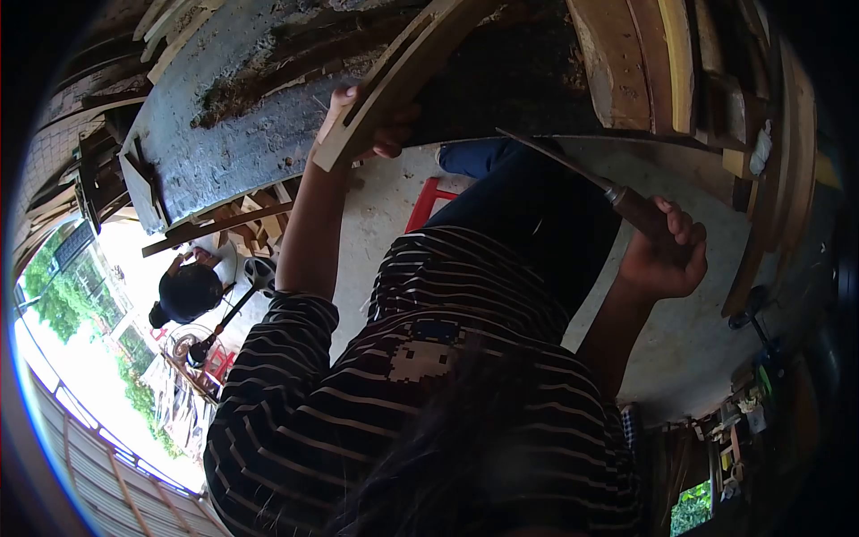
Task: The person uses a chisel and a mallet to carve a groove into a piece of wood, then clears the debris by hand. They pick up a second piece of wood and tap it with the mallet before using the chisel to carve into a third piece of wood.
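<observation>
A curved strip of wood (386,88) with a long slot runs up from my left hand (358,125) over the workbench. My left fingers are wrapped round the strip near its squared lower end. In my right hand (667,255), on the other side of my lap, is a file (573,166) with a brown wooden handle. The fist is closed on that handle. The file's thin metal blade points up and left, with its tip near the bench edge and apart from the slotted wood. Surface detail on the blade is too small to make out.
Scraped and stained, the workbench (255,107) spans the top. Curved wooden pieces (617,67) are stacked at its right end. A red stool (428,204) shows beside my legs. Another person (191,291) is at the far left, near wood offcuts (259,228).
</observation>
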### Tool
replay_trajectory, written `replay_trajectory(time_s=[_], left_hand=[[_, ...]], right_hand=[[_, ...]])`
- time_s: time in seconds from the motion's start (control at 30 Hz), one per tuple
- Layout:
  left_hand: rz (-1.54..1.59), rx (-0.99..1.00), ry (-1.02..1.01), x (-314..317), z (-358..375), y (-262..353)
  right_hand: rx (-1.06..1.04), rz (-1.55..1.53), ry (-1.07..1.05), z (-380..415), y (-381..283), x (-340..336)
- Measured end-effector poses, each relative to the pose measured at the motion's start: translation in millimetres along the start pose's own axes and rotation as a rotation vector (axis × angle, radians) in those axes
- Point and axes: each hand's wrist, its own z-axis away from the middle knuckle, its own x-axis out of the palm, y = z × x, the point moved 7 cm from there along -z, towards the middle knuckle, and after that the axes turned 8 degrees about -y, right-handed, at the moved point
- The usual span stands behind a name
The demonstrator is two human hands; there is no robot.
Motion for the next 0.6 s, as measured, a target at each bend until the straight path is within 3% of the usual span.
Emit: replay_trajectory(time_s=[0.03,0.1,0.17,0.6], left_hand=[[-0.114,-0.018,0.091,-4,1,-1],[-0.084,0.002,0.085,-5,1,-2],[-0.249,0.021,0.14,-3,-1,2],[-0.425,0.046,0.015,2,-7,6]], right_hand=[[-0.005,0.004,-0.003,7,0,1],[-0.043,0.02,0.004,21,0,3],[-0.06,0.025,0.0,35,1,4],[-0.196,0.039,-0.011,147,-14,36]])
